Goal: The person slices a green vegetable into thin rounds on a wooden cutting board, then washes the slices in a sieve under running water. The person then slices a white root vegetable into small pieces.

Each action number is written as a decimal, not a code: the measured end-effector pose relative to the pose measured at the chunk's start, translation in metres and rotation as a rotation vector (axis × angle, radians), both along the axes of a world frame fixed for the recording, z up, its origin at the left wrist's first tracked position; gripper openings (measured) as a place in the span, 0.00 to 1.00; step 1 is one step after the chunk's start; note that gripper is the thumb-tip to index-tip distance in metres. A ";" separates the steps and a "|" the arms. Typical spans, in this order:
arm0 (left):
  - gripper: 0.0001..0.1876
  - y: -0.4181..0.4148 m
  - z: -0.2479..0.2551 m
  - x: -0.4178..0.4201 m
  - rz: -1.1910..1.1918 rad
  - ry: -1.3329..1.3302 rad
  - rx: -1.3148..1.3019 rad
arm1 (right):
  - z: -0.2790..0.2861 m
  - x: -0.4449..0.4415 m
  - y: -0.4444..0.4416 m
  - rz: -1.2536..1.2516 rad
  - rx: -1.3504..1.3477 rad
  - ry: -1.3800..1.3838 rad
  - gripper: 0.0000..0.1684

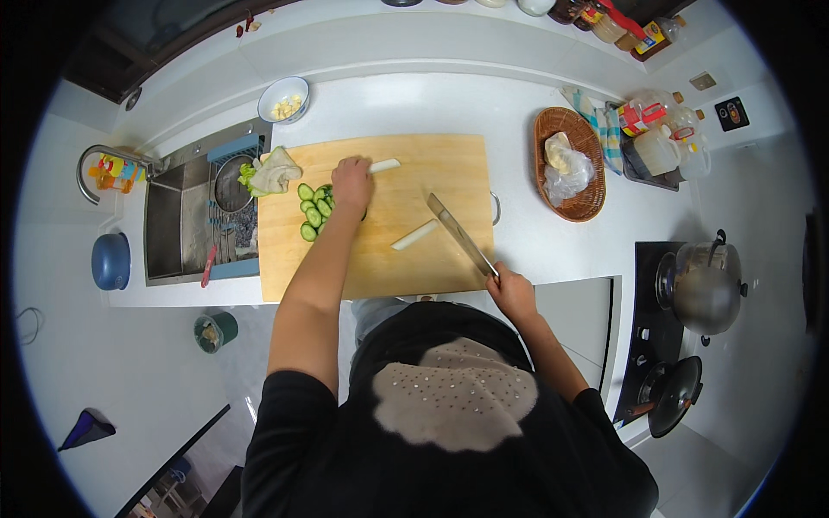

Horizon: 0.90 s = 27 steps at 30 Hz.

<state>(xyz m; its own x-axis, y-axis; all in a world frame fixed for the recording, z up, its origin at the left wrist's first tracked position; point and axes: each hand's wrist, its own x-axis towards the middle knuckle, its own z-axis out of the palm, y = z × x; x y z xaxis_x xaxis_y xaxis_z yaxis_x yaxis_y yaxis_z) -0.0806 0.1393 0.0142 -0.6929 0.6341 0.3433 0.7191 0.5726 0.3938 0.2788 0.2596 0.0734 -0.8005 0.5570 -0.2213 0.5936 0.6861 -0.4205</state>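
My right hand (511,291) grips the handle of a kitchen knife (461,234), whose blade points up and left over the wooden cutting board (414,272). Just left of the blade lies a pale vegetable stick (415,235). On the board's left half, my left hand (353,183) is palm down with bent fingers. A second pale stick (386,166) extends right from its fingertips; whether the fingers hold it is hidden. Sliced cucumber (315,210) lies beside and partly beneath this hand and forearm. A pale leafy vegetable piece (277,171) rests at the board's left edge.
Left of the board is a steel sink (178,226) with a strainer (234,184) and a red-handled tool (208,267). A bowl of pale pieces (285,103) stands behind. To the right are a wicker basket (571,204), oil bottles (654,149) and a stove (647,304) with a pot (706,291).
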 end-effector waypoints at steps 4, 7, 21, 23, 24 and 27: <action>0.07 -0.010 0.017 0.054 -0.042 -0.156 0.036 | -0.007 0.005 0.007 0.031 0.044 0.018 0.12; 0.09 -0.029 0.004 0.112 -0.171 -0.355 0.073 | -0.002 0.000 0.011 0.065 0.028 -0.004 0.12; 0.12 -0.031 -0.002 0.142 -0.321 0.052 -0.059 | 0.021 0.002 0.022 0.299 0.144 0.001 0.10; 0.12 -0.028 0.000 0.145 -0.330 0.044 -0.111 | 0.023 0.005 0.023 0.303 0.153 -0.038 0.10; 0.12 -0.027 0.002 0.146 -0.333 0.039 -0.137 | 0.024 0.006 0.024 0.302 0.143 -0.046 0.10; 0.12 -0.028 0.002 0.149 -0.367 0.062 -0.154 | 0.025 0.008 0.024 0.299 0.106 -0.079 0.11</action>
